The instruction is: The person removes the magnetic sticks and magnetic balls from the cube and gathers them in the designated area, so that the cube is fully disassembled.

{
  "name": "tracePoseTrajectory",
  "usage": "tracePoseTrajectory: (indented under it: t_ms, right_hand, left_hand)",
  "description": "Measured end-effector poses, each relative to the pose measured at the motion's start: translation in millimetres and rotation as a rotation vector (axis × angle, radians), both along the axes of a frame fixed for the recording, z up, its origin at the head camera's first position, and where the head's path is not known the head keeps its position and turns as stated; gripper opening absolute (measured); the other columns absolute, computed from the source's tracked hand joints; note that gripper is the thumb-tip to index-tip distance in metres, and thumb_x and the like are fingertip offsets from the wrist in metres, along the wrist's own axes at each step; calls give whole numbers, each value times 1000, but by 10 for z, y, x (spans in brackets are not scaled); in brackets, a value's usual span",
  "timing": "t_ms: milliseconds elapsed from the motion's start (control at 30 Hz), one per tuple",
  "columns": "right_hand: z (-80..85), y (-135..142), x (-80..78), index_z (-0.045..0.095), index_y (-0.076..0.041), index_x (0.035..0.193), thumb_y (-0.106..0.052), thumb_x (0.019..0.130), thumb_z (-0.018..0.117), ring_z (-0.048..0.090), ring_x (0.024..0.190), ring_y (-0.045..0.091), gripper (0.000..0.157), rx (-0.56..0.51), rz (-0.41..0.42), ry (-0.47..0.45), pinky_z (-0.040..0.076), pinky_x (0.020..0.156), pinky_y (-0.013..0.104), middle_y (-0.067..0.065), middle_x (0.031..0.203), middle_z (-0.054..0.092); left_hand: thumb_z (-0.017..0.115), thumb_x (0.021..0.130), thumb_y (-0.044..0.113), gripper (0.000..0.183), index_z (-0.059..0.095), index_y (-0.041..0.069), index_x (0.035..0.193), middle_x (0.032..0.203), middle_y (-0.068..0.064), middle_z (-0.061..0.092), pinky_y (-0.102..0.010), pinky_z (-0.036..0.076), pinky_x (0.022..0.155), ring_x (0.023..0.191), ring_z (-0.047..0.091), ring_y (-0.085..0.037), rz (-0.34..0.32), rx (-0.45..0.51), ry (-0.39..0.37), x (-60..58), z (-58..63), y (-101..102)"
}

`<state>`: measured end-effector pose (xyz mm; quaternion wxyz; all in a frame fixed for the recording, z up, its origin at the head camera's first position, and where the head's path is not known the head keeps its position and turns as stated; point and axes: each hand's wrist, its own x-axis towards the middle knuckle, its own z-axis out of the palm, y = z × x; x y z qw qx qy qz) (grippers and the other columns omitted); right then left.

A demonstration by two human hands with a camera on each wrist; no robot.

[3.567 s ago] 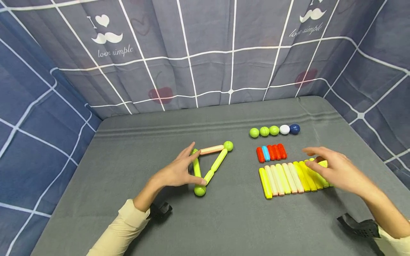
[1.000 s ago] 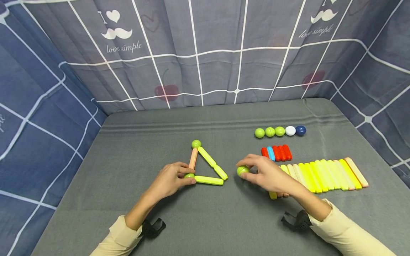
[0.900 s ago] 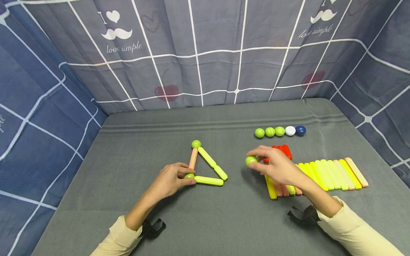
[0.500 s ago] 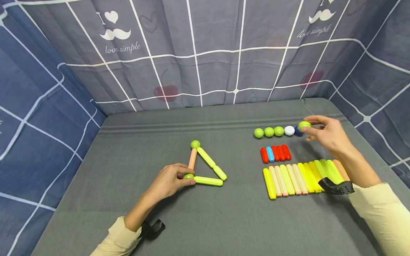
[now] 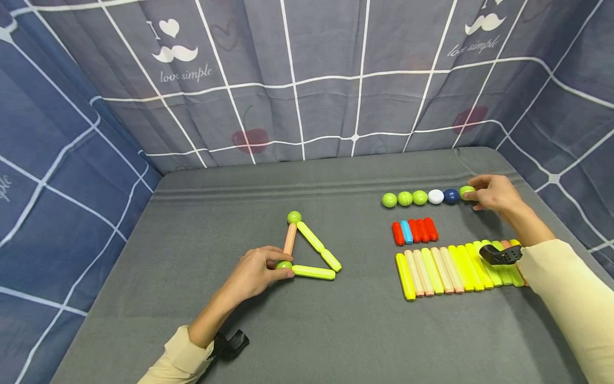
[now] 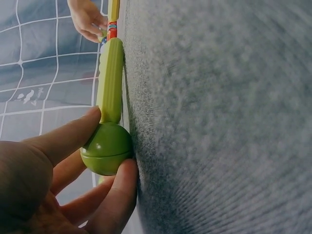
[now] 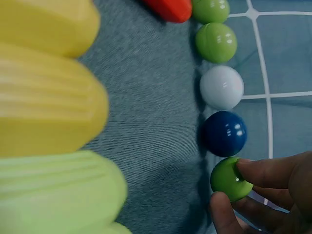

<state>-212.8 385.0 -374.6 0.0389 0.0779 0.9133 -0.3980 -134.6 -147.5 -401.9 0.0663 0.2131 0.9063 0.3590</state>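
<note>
My left hand (image 5: 259, 269) pinches a green ball (image 6: 107, 148) at the near left corner of a stick frame. From that ball a pink stick (image 5: 290, 238) runs up to another green ball (image 5: 294, 217), and a yellow-green stick (image 5: 314, 272) runs right. Two more yellow-green pieces (image 5: 318, 246) slant down from the far ball; their end lies by the right stick's tip, with no ball there. My right hand (image 5: 496, 194) pinches a green ball (image 7: 230, 179) at the right end of a ball row, beside the dark blue ball (image 7: 224, 134).
The row also has a white ball (image 5: 435, 196) and several green balls (image 5: 405, 199). Below lie short red sticks (image 5: 420, 230) with a blue one (image 5: 406, 232), then a long row of yellow and pink sticks (image 5: 443, 269). A checked curtain (image 5: 326, 80) hangs behind the grey table.
The right hand has carried the green ball from near the stick frame to the right end of the ball row and lowered it there. The left hand has stayed on its ball.
</note>
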Motion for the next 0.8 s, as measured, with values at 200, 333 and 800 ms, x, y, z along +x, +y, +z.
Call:
tracePoseTrajectory:
  t_ms: [200,333,800]
  right_hand:
    - [-57,29,-26,39,22,133,-3,95,59,53,73,1,49,18,10,-20,56,63,27,42,127,39]
    - [-52,24,-27,40,21,133,-5,96,59,55,75,4,49,20,12,-25,57,63,28,43,129,39]
    - [232,-525,315,53,6,131,-18,97,63,66,64,26,43,191,38,156,50,53,33,34,125,54]
  left_hand:
    - [80,84,29,26,78,14,105,114,-3,69,-39,54,79,93,67,-20,-1,2,6,-2,-6,4]
    - [81,84,28,26,78,14,105,114,-4,69,-39,54,79,94,67,-20,1,7,2,-3,-8,6]
    - [82,82,27,26,78,14,104,113,-2,69,-37,53,78,90,65,-16,3,-4,17,6,8,15]
